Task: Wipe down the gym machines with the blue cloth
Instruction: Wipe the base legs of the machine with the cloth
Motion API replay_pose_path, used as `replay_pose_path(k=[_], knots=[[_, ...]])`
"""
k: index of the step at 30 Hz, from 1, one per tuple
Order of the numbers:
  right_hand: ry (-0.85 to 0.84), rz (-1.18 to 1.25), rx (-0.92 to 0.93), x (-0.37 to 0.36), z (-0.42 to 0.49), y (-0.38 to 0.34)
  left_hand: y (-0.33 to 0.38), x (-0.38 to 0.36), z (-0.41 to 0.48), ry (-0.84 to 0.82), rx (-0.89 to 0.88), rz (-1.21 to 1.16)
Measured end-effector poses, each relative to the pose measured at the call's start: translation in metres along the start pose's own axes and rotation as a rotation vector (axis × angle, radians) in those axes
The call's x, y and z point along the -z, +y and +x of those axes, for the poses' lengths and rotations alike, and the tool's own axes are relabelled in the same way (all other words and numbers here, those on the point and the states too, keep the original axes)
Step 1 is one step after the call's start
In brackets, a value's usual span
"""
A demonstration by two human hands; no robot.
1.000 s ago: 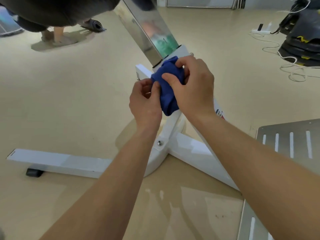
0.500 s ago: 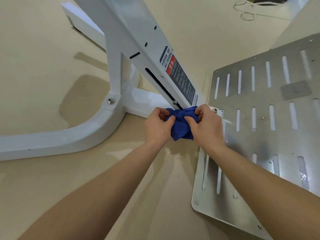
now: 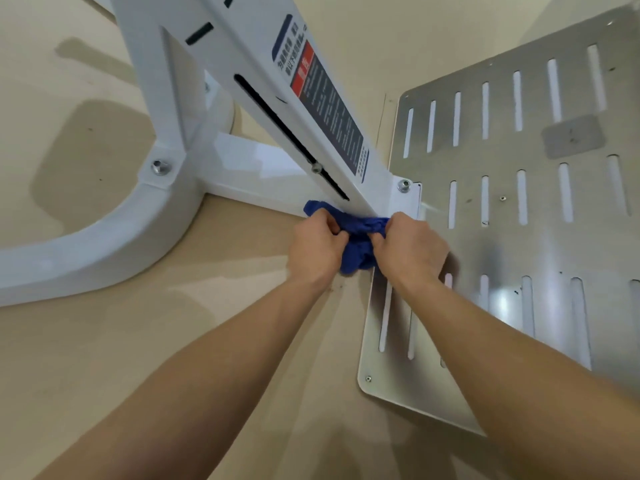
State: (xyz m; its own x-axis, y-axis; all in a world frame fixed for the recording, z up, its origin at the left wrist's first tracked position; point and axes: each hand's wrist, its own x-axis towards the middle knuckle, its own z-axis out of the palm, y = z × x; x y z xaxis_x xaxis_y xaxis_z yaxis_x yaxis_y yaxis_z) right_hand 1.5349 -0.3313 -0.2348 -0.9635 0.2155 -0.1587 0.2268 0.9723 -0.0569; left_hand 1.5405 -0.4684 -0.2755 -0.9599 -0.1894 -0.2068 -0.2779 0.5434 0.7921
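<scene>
A bunched blue cloth (image 3: 358, 237) sits at the foot of the white slanted beam (image 3: 263, 81) of the gym machine, where the beam meets the floor. My left hand (image 3: 317, 249) grips the cloth's left side. My right hand (image 3: 410, 249) grips its right side, fingers curled into the fabric. The cloth touches the beam's lower end beside a bolt (image 3: 403, 185). A warning label (image 3: 322, 98) runs along the beam.
A slotted metal footplate (image 3: 519, 237) lies on the floor to the right, partly under my right forearm. The machine's curved white base leg (image 3: 104, 244) sweeps off to the left. Beige floor (image 3: 173, 341) lies below both arms.
Both hands slid the cloth from high on the beam down to its foot. Since half a second ago the view has come closer, and the cloth stays at the beam's lower end.
</scene>
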Motion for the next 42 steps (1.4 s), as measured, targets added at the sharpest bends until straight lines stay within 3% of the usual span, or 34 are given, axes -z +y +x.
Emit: replay_pose_path(k=[7, 13, 17, 23, 27, 32, 36, 42], knots=[[0.053, 0.29, -0.133, -0.03, -0.014, -0.036, -0.018, 0.032, 0.012, 0.192, -0.051, 0.104], [0.036, 0.2, -0.198, -0.025, -0.008, -0.002, -0.005, -0.008, 0.0, 0.042, -0.044, 0.109], [0.011, 0.216, -0.225, -0.032, -0.01, -0.016, -0.013, 0.0, 0.01, 0.041, 0.032, 0.174], [-0.083, 0.64, -0.435, -0.042, -0.017, -0.062, -0.028, 0.032, 0.018, 0.176, 0.135, 0.238], [-0.103, 0.992, -0.27, -0.029, -0.039, -0.07, -0.016, 0.051, -0.001, 0.061, 0.063, 0.114], [-0.496, 1.361, -0.273, 0.018, -0.079, -0.047, 0.017, 0.077, -0.06, -0.061, 0.221, -0.138], [-0.503, 1.291, -0.327, 0.069, -0.107, -0.023, 0.054, 0.11, -0.103, -0.241, 0.291, -0.11], [-0.474, 0.865, -0.204, 0.15, -0.136, 0.007, 0.104, 0.168, -0.158, -0.262, 0.428, 0.216]])
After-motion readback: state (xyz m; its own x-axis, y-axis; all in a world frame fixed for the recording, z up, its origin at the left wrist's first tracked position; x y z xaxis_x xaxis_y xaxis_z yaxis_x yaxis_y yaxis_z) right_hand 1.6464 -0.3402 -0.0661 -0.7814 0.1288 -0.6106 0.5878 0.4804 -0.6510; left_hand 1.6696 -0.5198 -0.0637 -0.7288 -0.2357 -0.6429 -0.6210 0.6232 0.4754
